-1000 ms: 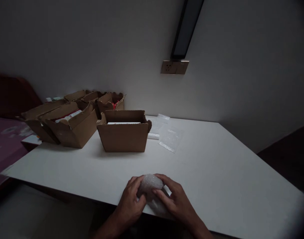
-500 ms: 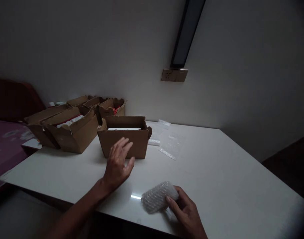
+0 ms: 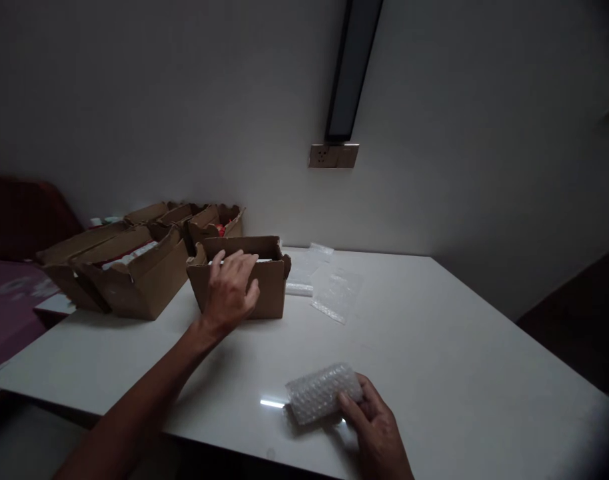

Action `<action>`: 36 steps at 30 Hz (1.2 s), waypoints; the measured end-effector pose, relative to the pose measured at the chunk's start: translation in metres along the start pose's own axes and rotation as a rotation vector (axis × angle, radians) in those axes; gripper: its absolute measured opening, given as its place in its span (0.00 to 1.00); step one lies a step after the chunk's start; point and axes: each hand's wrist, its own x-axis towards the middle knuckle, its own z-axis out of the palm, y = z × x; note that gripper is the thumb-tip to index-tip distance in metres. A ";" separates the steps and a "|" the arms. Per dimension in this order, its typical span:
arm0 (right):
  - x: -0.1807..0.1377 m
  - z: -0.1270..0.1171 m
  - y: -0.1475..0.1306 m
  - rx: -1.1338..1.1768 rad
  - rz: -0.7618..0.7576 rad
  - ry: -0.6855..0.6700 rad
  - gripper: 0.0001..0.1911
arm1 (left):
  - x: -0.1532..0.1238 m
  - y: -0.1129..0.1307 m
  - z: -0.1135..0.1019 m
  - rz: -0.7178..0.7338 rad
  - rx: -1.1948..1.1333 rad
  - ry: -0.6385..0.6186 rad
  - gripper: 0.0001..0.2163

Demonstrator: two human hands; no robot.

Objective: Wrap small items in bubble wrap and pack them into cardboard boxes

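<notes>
My right hand [image 3: 377,427] grips a small bundle wrapped in bubble wrap [image 3: 320,393] that rests on the white table [image 3: 434,347] near its front edge. My left hand [image 3: 229,287] is stretched out to the open cardboard box [image 3: 269,283] in the middle of the table. Its fingers are spread and reach over the box's front rim, above something white inside. The left hand holds nothing.
Several more open cardboard boxes [image 3: 134,273] stand in a row at the table's left. Clear plastic bags [image 3: 334,290] lie flat behind the middle box. A wall socket [image 3: 333,156] sits on the grey wall. A dark red surface [image 3: 9,300] lies at far left.
My left hand let go of the wrapped bundle and moved forward to the middle box's rim. My right hand kept the bundle, which now lies lower and to the right.
</notes>
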 end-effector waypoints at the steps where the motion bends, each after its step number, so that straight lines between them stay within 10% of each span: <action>1: 0.000 0.000 0.000 0.008 0.001 0.003 0.23 | 0.005 -0.004 0.002 -0.001 -0.001 -0.061 0.19; 11: -0.009 0.010 -0.022 0.095 0.028 0.023 0.18 | 0.011 -0.012 0.005 -0.115 -0.171 -0.093 0.15; 25: -0.019 -0.016 -0.015 0.169 0.045 -0.264 0.20 | -0.010 0.079 -0.054 0.225 -0.246 -0.128 0.13; 36: -0.007 -0.059 -0.113 0.079 -0.076 -0.126 0.14 | -0.039 0.044 -0.059 0.162 -0.418 0.062 0.12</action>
